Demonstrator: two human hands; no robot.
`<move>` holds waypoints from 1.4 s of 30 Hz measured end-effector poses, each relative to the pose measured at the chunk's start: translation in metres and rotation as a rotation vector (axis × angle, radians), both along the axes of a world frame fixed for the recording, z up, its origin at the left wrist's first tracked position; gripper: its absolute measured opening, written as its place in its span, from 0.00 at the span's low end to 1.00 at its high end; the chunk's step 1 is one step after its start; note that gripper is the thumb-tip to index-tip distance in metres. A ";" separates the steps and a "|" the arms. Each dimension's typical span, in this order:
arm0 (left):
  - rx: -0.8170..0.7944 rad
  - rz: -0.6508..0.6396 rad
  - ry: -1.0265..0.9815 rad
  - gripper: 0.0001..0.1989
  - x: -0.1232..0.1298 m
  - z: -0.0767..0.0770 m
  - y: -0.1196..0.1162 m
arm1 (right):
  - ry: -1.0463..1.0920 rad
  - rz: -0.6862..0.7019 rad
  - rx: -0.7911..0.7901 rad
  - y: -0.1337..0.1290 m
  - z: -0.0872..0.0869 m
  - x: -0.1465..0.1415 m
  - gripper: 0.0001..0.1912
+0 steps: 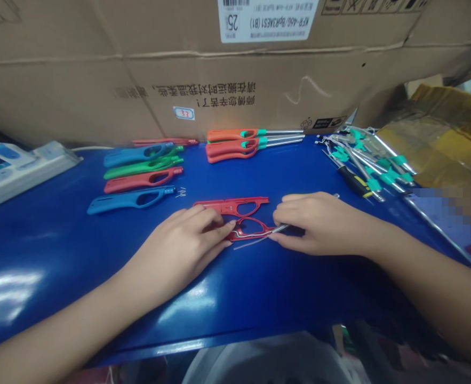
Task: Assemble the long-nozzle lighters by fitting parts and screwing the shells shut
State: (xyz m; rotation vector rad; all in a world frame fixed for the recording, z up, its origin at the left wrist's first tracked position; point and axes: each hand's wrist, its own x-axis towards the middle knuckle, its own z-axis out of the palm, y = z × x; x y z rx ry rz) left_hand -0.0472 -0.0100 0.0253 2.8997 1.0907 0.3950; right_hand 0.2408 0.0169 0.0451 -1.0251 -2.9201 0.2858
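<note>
Low over the blue table, my left hand (191, 237) is closed on a red lighter half-shell (269, 231), thumb and fingers at its left end. A thin pale wire (255, 235) runs along inside the shell. At the shell's right end my right hand (319, 221) pinches a metal lighter tube (281, 228), most of it hidden under the fingers. A pale strip (245, 246) sticks out below the shell. Just behind lies the matching red half-shell (255, 200), its inner side up and partly covered by my left fingers.
Blue (115, 201), green and red lighter handles lie at left, beside several small screws (182, 191). Orange-red lighters with metal tubes (233, 151) lie behind. To the right are tube parts with teal ends (389, 176) and a screwdriver (353, 181). A cardboard box (99, 96) closes the back; a power strip (39, 170) sits left.
</note>
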 end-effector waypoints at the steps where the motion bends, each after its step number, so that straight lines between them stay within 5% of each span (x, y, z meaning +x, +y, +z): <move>1: -0.012 -0.003 -0.020 0.16 0.000 0.000 0.000 | -0.001 0.002 -0.002 0.000 0.000 0.000 0.14; 24: -0.059 0.014 -0.115 0.11 0.000 0.002 0.001 | 0.053 -0.090 -0.169 0.003 0.002 0.001 0.10; 42: -0.089 -0.005 -0.155 0.10 0.000 -0.002 0.004 | 0.113 -0.049 -0.062 0.008 -0.003 0.001 0.14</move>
